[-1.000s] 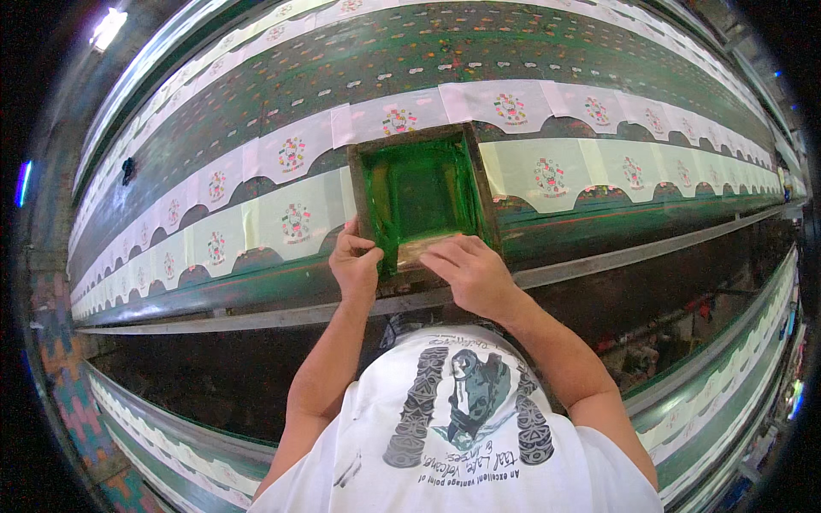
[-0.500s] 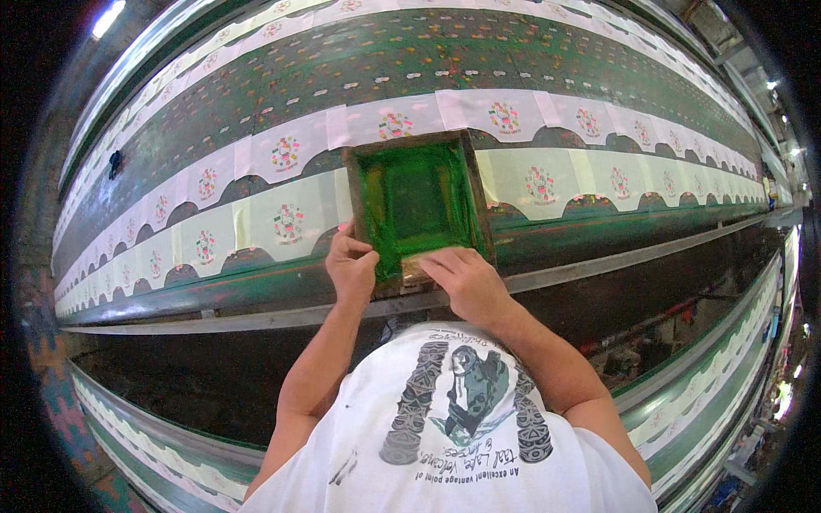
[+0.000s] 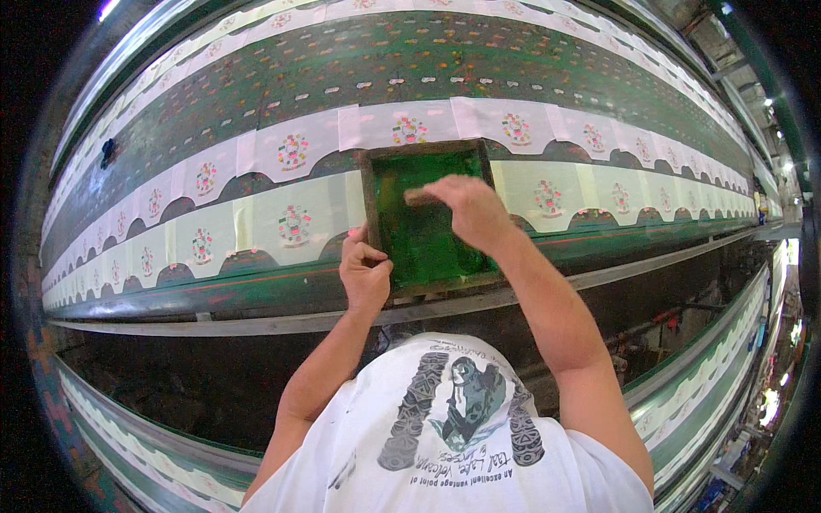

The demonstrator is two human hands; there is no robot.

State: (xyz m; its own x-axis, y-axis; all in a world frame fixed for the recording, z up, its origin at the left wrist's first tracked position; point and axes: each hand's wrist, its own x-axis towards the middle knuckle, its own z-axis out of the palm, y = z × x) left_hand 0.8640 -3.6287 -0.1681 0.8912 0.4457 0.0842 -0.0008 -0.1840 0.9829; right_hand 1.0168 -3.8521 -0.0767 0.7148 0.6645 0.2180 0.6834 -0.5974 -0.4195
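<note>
A dark-rimmed screen printing frame (image 3: 370, 192) rests over the near row of pale fabric pieces, its mesh (image 3: 432, 252) coated in wet green ink. At the frame's lower left edge, the fingers of my left hand (image 3: 366, 272) are closed on the rim. Over the middle of the mesh, my right hand (image 3: 475, 212) grips a squeegee (image 3: 418, 197), of which only a short brown end shows past the fingers. Whatever cloth lies beneath the frame is hidden.
Pale fabric pieces (image 3: 295, 227) with scalloped edges and colourful round prints run in rows along the long green table (image 3: 282, 286). A metal rail (image 3: 256, 325) follows its near edge. Behind me stands another table (image 3: 171, 462) with similar pieces.
My right hand has moved away from me, from the frame's near edge to the middle of the mesh, with the squeegee. My left hand keeps its hold on the rim.
</note>
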